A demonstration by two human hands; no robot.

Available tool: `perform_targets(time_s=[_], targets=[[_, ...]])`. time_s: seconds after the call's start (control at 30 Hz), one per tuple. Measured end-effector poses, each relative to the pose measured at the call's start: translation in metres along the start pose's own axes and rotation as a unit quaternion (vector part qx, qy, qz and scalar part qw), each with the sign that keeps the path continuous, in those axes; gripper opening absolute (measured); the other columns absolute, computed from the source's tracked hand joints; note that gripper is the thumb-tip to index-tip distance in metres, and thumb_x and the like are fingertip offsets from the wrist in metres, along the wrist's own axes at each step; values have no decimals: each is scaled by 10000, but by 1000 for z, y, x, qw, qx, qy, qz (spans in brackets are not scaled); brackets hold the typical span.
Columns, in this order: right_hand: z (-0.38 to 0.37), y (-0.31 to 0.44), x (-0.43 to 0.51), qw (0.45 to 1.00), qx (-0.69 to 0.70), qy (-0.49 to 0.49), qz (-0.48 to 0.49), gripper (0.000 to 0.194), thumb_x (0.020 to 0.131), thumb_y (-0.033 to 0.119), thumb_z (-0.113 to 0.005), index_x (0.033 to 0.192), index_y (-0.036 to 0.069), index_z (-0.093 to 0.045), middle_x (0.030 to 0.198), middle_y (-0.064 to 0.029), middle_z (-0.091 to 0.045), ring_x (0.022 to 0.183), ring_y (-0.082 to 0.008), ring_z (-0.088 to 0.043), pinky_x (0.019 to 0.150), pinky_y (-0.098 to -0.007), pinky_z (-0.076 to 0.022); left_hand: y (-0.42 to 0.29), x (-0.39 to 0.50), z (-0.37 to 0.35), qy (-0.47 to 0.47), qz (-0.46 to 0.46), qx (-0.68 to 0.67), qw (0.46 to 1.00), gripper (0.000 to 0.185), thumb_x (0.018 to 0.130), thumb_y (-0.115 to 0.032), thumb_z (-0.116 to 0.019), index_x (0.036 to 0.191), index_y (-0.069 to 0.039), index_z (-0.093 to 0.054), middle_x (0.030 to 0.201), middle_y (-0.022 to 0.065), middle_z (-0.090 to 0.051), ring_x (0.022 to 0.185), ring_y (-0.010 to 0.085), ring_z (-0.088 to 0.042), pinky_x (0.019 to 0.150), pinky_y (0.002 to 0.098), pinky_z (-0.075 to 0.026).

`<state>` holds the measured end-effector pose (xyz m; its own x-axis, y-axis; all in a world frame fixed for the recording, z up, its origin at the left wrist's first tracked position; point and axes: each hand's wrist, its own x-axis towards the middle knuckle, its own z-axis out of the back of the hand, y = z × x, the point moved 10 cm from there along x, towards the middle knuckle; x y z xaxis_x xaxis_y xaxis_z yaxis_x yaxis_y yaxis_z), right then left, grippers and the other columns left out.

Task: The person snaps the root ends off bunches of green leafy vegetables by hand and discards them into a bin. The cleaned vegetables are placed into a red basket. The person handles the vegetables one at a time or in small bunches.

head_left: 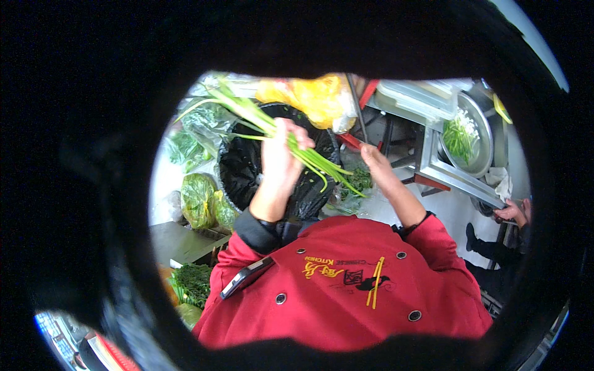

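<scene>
My left hand (282, 155) is closed around a bunch of long green stalks that look like scallions (248, 111). It holds them slantwise over a bin lined with a black plastic bag (239, 162). The thinner ends of the stalks hang out towards the lower right. My right hand (379, 164) grips the near end of a long, thin dark tool (357, 106), which seems to be a knife seen edge-on. The tool points away from me, to the right of the bunch, apart from it. The fingers of my right hand partly hide its handle.
A yellow plastic bag (311, 99) sits behind the bin. Bagged greens (197, 199) lie at left. On the right, a metal table (459, 174) bears a clear plastic container (413, 102) and a steel bowl of greens (485, 143). Another person's hand (510, 212) is at the table's near corner.
</scene>
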<state>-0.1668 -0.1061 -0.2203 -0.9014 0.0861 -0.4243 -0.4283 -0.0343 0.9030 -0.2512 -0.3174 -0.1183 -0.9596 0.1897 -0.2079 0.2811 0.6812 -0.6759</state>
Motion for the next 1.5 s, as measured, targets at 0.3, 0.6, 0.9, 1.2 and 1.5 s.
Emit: perform_targets(time_s=[0.3, 0.6, 0.9, 1.2, 1.5], targets=[[-60, 128, 21, 969, -165, 153, 105, 485, 835, 322, -741, 1145, -25, -606, 931, -164, -690, 840, -198, -655, 778, -325, -512, 96, -6, -35, 48, 7, 202, 978, 256, 968, -31, -453, 1212, 6, -526, 1087, 71, -611, 1007, 160, -583, 901, 319, -474], [-46, 113, 6, 969, 76, 214, 101, 546, 906, 377, -684, 1291, 27, -520, 1088, -45, -611, 928, -133, -598, 800, -293, -493, 85, -9, -52, 62, 12, 163, 985, 321, 1043, -306, -455, 961, -20, -577, 822, 36, -601, 701, 102, -562, 623, 238, -461], [-30, 96, -19, 974, -73, 212, 16, 547, 849, 251, -766, 1270, -8, -533, 986, -58, -663, 846, -93, -589, 720, -265, -503, 64, -12, -63, 117, 23, 184, 976, 287, 1008, -263, -535, 1172, -31, -578, 918, 39, -637, 776, 99, -585, 669, 270, -502], [6, 104, -38, 985, 68, 111, 117, 216, 836, 145, -761, 885, 48, -574, 723, 8, -560, 519, -27, -453, 472, -191, -368, 64, -34, -36, 88, 91, 170, 977, 214, 938, -156, -637, 1073, 9, -657, 935, 83, -691, 752, 137, -640, 684, 272, -512], [-2, 94, -58, 971, 166, 168, 35, 131, 931, 150, -618, 897, 31, -575, 668, 0, -533, 493, -44, -438, 472, -204, -384, 56, -52, -56, 133, 21, 188, 973, 163, 909, -50, -649, 1053, 18, -617, 901, 107, -686, 758, 169, -650, 719, 289, -537]])
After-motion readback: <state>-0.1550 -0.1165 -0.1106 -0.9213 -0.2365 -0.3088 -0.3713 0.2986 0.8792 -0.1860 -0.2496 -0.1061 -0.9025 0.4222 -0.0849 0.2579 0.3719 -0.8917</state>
